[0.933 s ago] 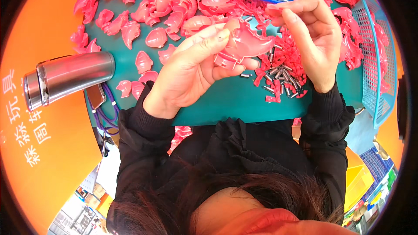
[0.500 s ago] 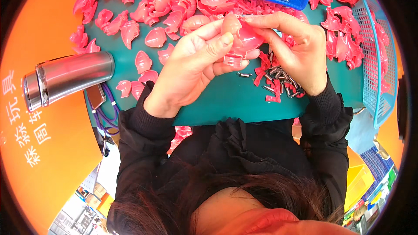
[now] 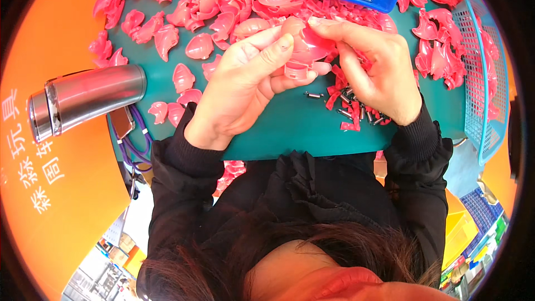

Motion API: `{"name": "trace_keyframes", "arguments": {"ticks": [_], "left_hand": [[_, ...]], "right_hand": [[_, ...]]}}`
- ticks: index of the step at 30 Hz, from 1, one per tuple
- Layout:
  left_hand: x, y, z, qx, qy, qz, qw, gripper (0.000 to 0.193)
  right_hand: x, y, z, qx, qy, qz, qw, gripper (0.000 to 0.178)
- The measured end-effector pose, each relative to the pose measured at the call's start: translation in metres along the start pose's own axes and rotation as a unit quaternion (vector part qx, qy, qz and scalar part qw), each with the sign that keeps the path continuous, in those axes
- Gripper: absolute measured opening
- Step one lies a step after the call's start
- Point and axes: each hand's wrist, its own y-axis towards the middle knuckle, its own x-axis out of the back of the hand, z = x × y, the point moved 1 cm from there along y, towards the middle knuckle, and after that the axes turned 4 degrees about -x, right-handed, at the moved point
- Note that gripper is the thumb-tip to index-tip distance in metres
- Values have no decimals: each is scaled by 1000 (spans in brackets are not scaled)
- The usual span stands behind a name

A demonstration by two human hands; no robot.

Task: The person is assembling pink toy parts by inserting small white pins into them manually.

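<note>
In front of me my left hand (image 3: 245, 75) is closed round a glossy red plastic shell (image 3: 312, 47), its thumb pressed on the shell's rounded side. A short curved collar (image 3: 296, 71) juts from the shell's lower end, above my fingers. My right hand (image 3: 379, 61) pinches the shell's upper right side, index finger along the top and thumb beneath. Whether a small part sits between those fingertips is hidden. Below my right hand lie small metal cylinders (image 3: 345, 113) mixed with little red pieces (image 3: 350, 126); one cylinder (image 3: 314, 95) rests apart on the green table.
Many red shells (image 3: 223, 5) are heaped across the far side of the green table (image 3: 267, 134). A blue tray (image 3: 384, 3) of silvery metal parts stands among them. A steel flask (image 3: 95, 97) lies at left, near a purple cord (image 3: 139, 139). A light-blue basket (image 3: 473, 78) stands at right.
The shell has turned slightly in my left hand, and its collar now faces more toward me. My right index finger has shifted a little on the shell's top.
</note>
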Motion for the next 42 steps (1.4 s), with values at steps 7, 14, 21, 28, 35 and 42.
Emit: {"name": "trace_keyframes", "arguments": {"ticks": [7,14,21,28,35,42], "left_hand": [[3,0,-4,14,-36,-8,999,32],[5,0,-2,1,-49,-27,998,32],[-4,-6,-8,-12,64,21,998,43],[-5,-6,-8,-3,23,13,1000,47],[-5,-7,-3,-65,139,86,984,54],[3,1,-15,-88,117,58,988,48]], "right_hand": [[-3,1,0,35,5,3,999,33],[-10,2,2,147,-149,-34,977,38],[-7,2,-3,-46,86,-8,995,20],[-2,4,0,-33,61,10,998,12],[0,3,-14,-158,374,107,908,11],[3,7,-7,-99,319,23,942,13]]}}
